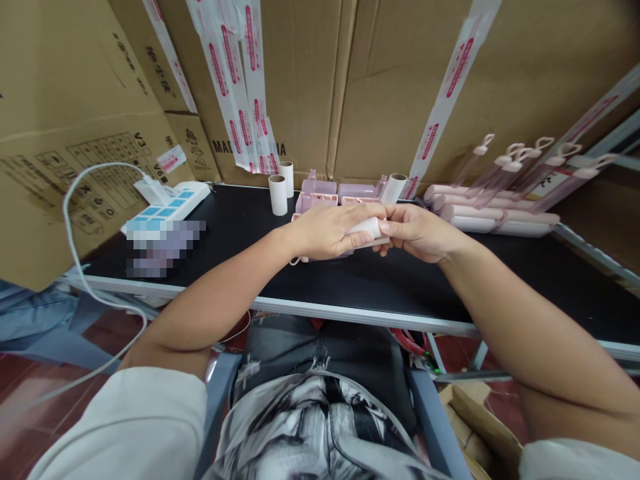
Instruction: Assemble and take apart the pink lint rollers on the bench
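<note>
Holding a small white roll (367, 228) between both hands above the middle of the black desk (380, 283). My left hand (327, 230) is wrapped over the roll's left part, fingers closed around it; my right hand (417, 231) pinches its right end with thumb and fingertips. Under the roll, a pale pink piece (373, 243) shows at my left fingers, and a bit of pink pokes out below the left wrist; cannot tell how the pieces join. Just behind my hands: a cluster of pink plastic housings (330, 193), lying on the desk close together. Two cardboard tubes (281, 187) stand upright to their left, touching or nearly so; a third tube (395, 187) leans at the right end of the cluster. Further right, a row of long pink-and-white rollers with clear handles (500, 203), stacked side by side against the cartons. Far left of the desk: a white power strip with blue switches (167, 203), a white cable (75, 220) looping off its plug and down over the desk edge. Taped cardboard cartons (390, 87) wall in the back. Blurred patch beside the power strip, unreadable.
</note>
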Demonstrator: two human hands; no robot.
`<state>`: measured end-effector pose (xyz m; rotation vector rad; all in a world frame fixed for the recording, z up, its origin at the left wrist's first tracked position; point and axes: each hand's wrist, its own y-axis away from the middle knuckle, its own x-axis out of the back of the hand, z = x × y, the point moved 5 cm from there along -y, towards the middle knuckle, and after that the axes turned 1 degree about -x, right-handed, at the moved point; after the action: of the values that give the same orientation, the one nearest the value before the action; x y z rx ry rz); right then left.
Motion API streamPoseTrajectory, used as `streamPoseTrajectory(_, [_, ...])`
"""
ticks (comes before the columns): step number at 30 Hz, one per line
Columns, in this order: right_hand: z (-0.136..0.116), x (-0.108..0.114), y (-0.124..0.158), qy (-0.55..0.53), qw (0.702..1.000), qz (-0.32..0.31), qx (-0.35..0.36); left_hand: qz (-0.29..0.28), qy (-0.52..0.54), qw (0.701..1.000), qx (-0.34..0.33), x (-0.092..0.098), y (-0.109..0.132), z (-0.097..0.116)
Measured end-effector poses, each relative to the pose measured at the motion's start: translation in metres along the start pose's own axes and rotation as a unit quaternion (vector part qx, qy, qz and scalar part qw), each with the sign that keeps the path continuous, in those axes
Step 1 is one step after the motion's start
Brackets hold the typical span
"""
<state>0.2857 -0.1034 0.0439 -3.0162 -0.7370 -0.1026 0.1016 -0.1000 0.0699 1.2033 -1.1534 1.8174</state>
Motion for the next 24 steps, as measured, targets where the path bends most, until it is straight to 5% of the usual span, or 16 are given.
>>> streamPoseTrajectory(8, [-0.001,-0.002,0.002,-0.016,1.0,0.01,0.001,-0.006,-0.023,1.0,0.012,0.001,0.0,0.002])
streamPoseTrajectory(24, [-0.009,0.003,-0.001,0.079,0.986,0.072,0.128,-0.04,-0.084,0.989,0.116,-0.002,-0.003,-0.007])
